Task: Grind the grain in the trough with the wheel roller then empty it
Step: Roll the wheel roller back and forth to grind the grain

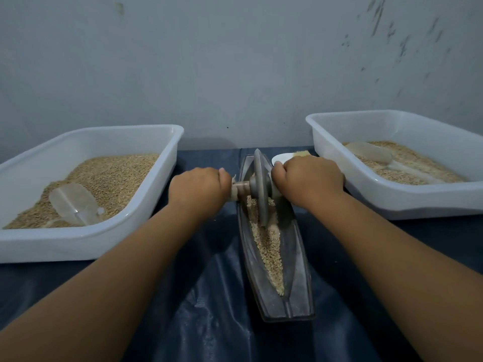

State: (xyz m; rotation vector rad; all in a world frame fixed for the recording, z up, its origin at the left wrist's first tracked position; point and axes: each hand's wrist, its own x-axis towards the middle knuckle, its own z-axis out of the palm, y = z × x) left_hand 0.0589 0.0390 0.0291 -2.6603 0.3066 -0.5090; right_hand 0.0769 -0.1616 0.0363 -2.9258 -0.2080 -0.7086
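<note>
A long grey boat-shaped trough (298, 270) lies lengthwise in front of me on a dark blue cloth. Pale grain (269, 252) fills its groove. A grey wheel roller (261, 186) stands upright in the far half of the trough, its rim in the grain. My left hand (200, 190) is closed around the left end of the roller's axle handle. My right hand (309, 178) is closed around the right end, which it hides.
A white tub (86, 246) on the left holds grain and a clear scoop (74, 203). A second white tub (407, 202) on the right holds grain and another scoop (371, 152). A small white brush (282, 158) lies behind my right hand. A grey wall stands close behind.
</note>
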